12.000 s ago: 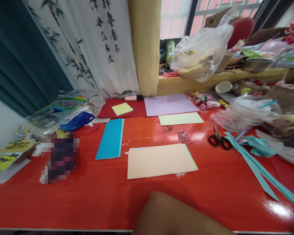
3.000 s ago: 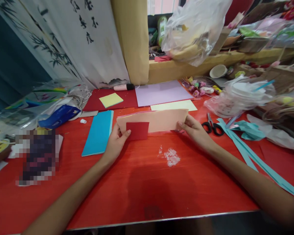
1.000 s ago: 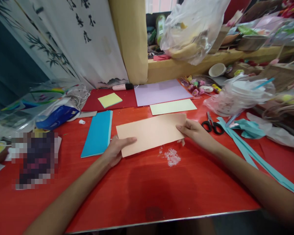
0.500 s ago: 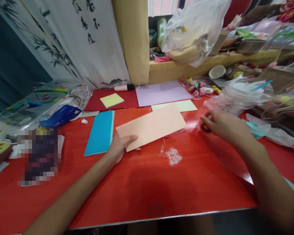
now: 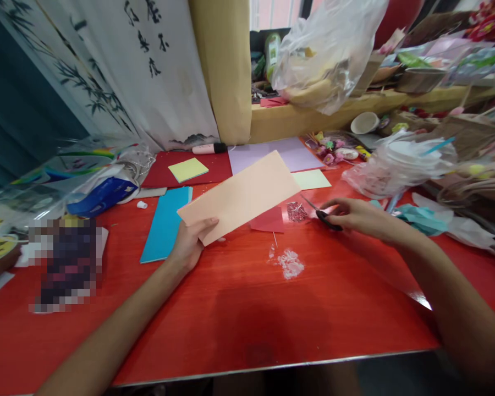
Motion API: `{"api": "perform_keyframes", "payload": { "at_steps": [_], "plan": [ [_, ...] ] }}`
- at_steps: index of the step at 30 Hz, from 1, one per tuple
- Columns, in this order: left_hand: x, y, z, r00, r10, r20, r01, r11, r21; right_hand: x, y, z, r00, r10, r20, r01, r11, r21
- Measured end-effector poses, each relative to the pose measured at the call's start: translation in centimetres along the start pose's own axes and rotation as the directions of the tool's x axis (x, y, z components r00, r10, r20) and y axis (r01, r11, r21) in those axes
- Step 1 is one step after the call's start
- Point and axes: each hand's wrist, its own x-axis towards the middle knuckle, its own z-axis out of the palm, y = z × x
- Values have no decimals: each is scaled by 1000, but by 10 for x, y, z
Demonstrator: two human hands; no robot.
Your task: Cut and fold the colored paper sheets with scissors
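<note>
A long sheet of peach paper (image 5: 247, 195) is pinched at its lower left corner by my left hand (image 5: 192, 242), thumb on top. It is tilted, its right end raised toward the back of the table. My right hand (image 5: 355, 217) grips the black handles of a pair of scissors (image 5: 328, 220), blades pointing left toward the paper. Below the paper lie a small red paper piece (image 5: 270, 221) and a pile of tiny pinkish bits (image 5: 297, 212). Nearer to me are a thin white stick (image 5: 275, 239) and a heap of clear whitish bits (image 5: 291, 265).
Blue paper (image 5: 165, 225) lies left of my left hand. Behind are a yellow square (image 5: 188, 170), a lilac sheet (image 5: 251, 157), pale green paper (image 5: 313, 180) and a marker (image 5: 206, 148). Plastic bags and clutter crowd both sides, with a wrapped cup (image 5: 412, 154) at right.
My left hand has shifted left and tilted the peach paper more steeply, uncovering the red piece and pinkish bits. My right hand has moved slightly left and lifted the scissors, blades now visible.
</note>
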Motion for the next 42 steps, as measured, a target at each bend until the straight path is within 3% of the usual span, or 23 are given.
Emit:
{"api": "perform_keyframes", "payload": {
  "at_steps": [2, 6, 10, 13, 26, 32, 42],
  "plan": [
    [2, 2, -2, 999, 0, -47, 0, 1000, -10, -6, -19, 9, 984, -105, 145, 61, 959, 276],
    [7, 6, -6, 989, -73, -127, 71, 997, -23, -12, -37, 27, 969, -205, 137, 80, 788, 611],
    [7, 10, -6, 984, -117, -134, 112, 993, -47, -11, -37, 47, 957, -220, 186, -11, 618, 786],
    [6, 11, -5, 981, -146, -130, 136, 988, -79, -11, -36, 55, 938, -288, 192, 7, 570, 822],
    [5, 5, -5, 984, -141, -107, 144, 990, 14, -14, -36, 38, 895, -424, 140, 268, 761, 590],
    [5, 7, -4, 987, -119, -109, 119, 993, -12, -18, -36, 28, 938, -336, 90, 260, 850, 459],
    [4, 4, -3, 983, -157, -99, 155, 987, -33, -18, -33, 28, 943, -299, 146, 206, 869, 450]
  ]
}}
